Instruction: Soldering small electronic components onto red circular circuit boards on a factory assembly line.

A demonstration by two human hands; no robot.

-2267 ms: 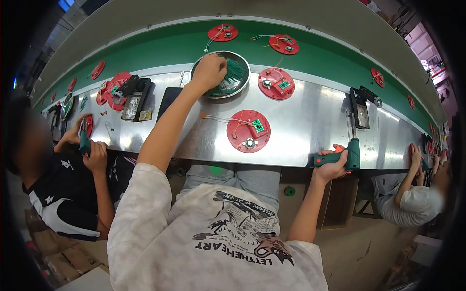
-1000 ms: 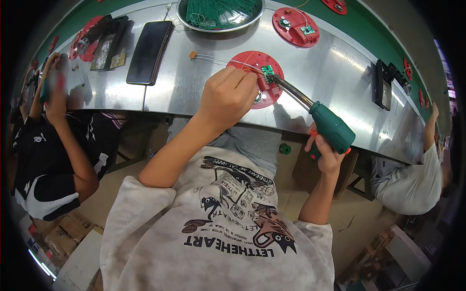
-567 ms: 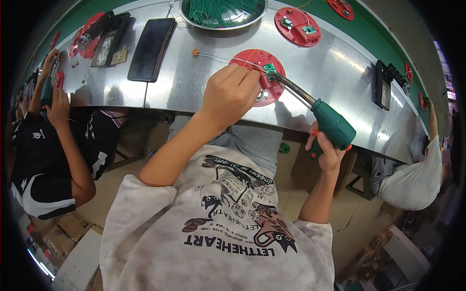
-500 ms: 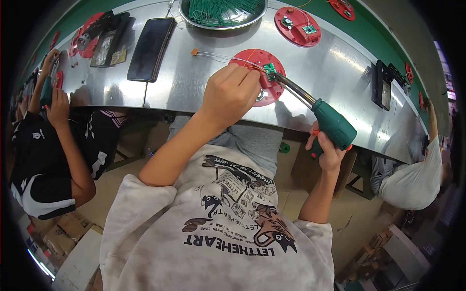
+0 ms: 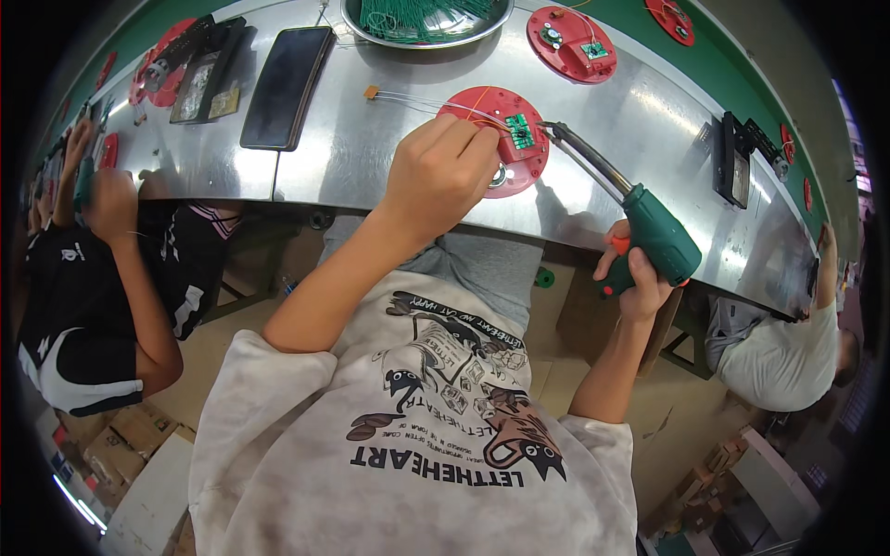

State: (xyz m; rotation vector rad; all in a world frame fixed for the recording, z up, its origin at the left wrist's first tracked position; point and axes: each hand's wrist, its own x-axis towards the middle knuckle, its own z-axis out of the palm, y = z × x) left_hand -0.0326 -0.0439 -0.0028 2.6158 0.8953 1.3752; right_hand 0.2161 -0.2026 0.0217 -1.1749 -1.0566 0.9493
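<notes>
My left hand (image 5: 440, 167) is closed in a pinch on a thin wire over a round red plastic base (image 5: 532, 169). Beside its fingertips a small green circuit board (image 5: 521, 132) sits on the base. Pale wires run left from there to a small orange connector (image 5: 372, 93). My right hand (image 5: 640, 276) is wrapped round the handle of a green soldering gun (image 5: 663, 233). The gun's tip points left, just right of the circuit board and apart from it. My left fingers hide the wire's gripped part and the base's left side.
A black phone (image 5: 287, 88) lies on the metal bench to the left. At the back stands a steel bowl (image 5: 428, 44) with green wires. Another red base (image 5: 573, 46) lies behind right, a black stand (image 5: 731, 162) at right. Co-workers sit on both sides.
My right hand has drawn the soldering gun to the right, and its tip has come off the circuit board. My left hand stays nearly in place.
</notes>
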